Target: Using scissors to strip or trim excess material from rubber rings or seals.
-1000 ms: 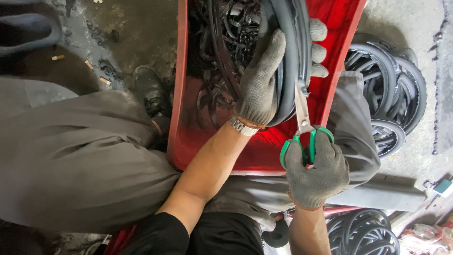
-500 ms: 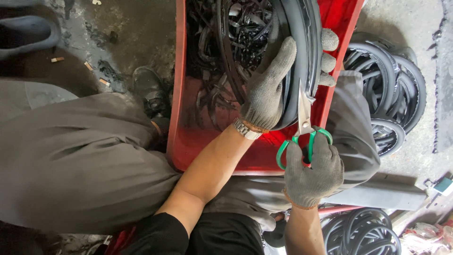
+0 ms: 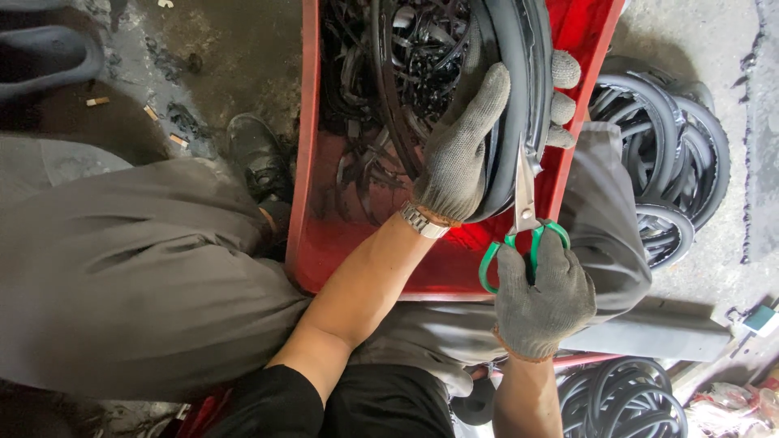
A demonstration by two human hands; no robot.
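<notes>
I see a red bin [image 3: 302,162] between the person's knees, its near edge low in the view and its right wall slanting up toward the top right corner. The bin holds a tangle of black rubber strips [image 3: 381,97], piled toward its far end, while the near left corner shows bare red floor, the only open room inside it. Against the right wall runs a thick black rubber hoop [image 3: 519,73], and that is where both hands work, so the space there is tight: wall on one side, scrap on the other. The left hand [image 3: 464,146], in a grey knit glove with a metal watch band at the wrist, reaches in over the near edge and is wrapped around the hoop, thumb on the inner side and fingertips [image 3: 564,73] curled over the outer side against the right wall. The forearm crosses the near edge at a slant from lower left. The right hand [image 3: 542,292], also gloved, sits just outside the near right corner of the bin, clenched through the green loops of a pair of scissors [image 3: 523,211]. The blades point up along the right wall and meet the hoop just below the left hand; they look nearly closed. Outside the right wall lie stacked black rubber rings [image 3: 673,154] on the concrete floor [image 3: 755,227], with more at the bottom right. Grey trouser legs [image 3: 138,276] flank the bin on both sides.
</notes>
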